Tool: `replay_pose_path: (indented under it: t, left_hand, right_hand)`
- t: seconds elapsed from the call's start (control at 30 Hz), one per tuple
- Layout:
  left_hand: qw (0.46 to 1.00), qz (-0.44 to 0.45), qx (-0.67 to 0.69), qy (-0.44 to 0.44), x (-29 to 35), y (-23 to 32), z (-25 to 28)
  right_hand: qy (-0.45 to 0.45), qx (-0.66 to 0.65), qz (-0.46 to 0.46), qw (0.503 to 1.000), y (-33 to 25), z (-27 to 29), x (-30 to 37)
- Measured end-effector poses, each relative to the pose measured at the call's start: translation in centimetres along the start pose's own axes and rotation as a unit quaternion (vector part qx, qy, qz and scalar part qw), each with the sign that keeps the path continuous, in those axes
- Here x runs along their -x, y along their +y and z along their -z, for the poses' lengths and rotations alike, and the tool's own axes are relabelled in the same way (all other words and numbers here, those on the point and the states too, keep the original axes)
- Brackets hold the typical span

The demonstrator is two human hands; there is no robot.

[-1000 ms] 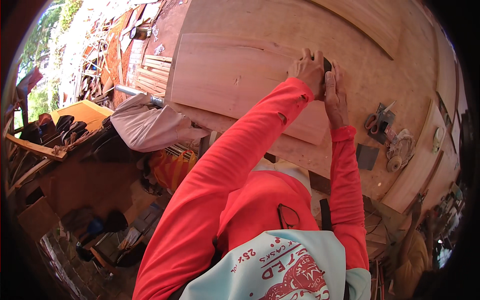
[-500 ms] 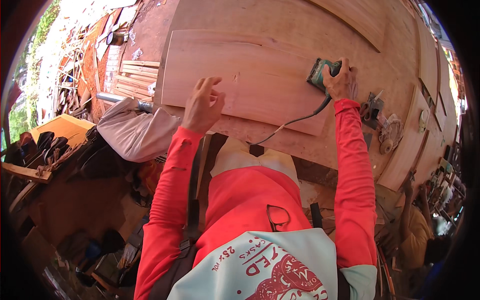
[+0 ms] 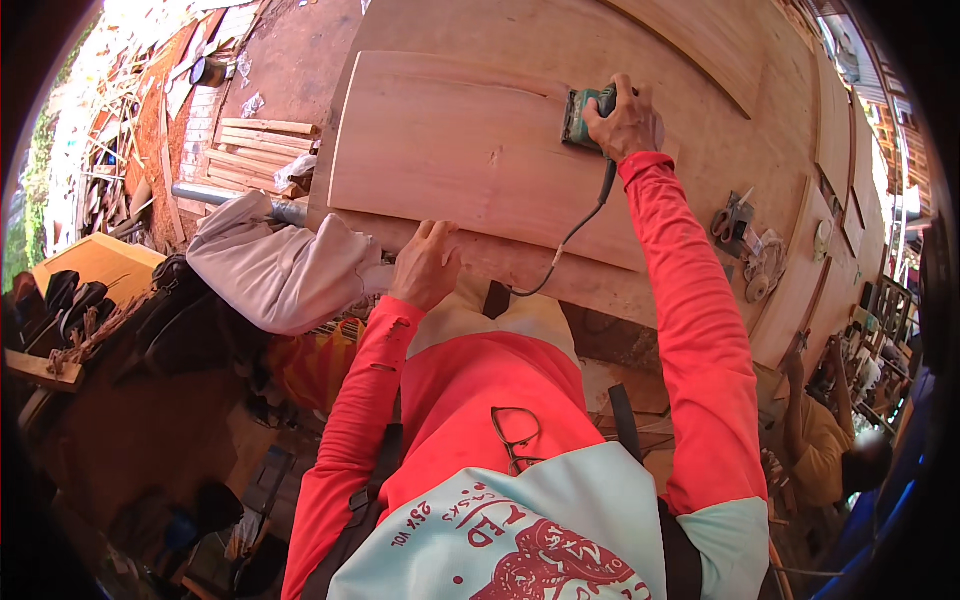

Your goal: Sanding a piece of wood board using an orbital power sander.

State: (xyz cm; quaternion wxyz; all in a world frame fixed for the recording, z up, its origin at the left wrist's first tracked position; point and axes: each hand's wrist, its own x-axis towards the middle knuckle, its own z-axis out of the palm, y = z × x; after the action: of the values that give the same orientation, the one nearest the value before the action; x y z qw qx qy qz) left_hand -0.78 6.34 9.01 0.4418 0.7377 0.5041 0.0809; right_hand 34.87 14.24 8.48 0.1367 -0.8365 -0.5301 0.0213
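My right hand (image 3: 630,122) is wrapped round a green palm sander (image 3: 580,115) that sits on a flat reddish wooden board (image 3: 430,140). Its dark cord (image 3: 590,215) bends down over the board's near edge toward my body. Close to that near edge, left of my middle, is my left hand (image 3: 428,268); its fingers are loosely bent with nothing seen in them. Whether the fingertips touch the board is hard to make out. The board lies on a large wooden worktable (image 3: 460,30).
A pale cloth (image 3: 285,265) is draped left of my left hand, over a grey pipe (image 3: 290,211). Stacked wood strips (image 3: 260,150) lie beyond it. Scissors (image 3: 722,225) and a tape roll (image 3: 758,288) are at the right. Another person (image 3: 820,440) is at the far right.
My right hand has slid the sander leftward and slightly away along the board. My left hand has drawn back from above the board to its near edge, its fingers less spread.
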Motion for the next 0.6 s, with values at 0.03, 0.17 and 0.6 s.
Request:
replay_pose_path:
  t: [0.03, 0.17, 0.6]
  left_hand:
    - [1.0, -0.005, 0.002, 0.005, 0.2, -0.5, 0.1]
    - [0.998, -0.035, -0.053, 0.026, 0.0, -1.9, 0.4]
    - [0.993, -0.082, -0.069, 0.048, -2.5, -0.3, -0.3]
  right_hand:
    - [-0.002, 0.001, 0.001, 1.0, -0.2, -0.1, 0.1]
    - [-0.009, 0.006, -0.013, 1.0, 1.5, 0.4, 0.4]
    - [0.001, 0.001, -0.026, 1.0, 0.4, 0.4, 1.3]
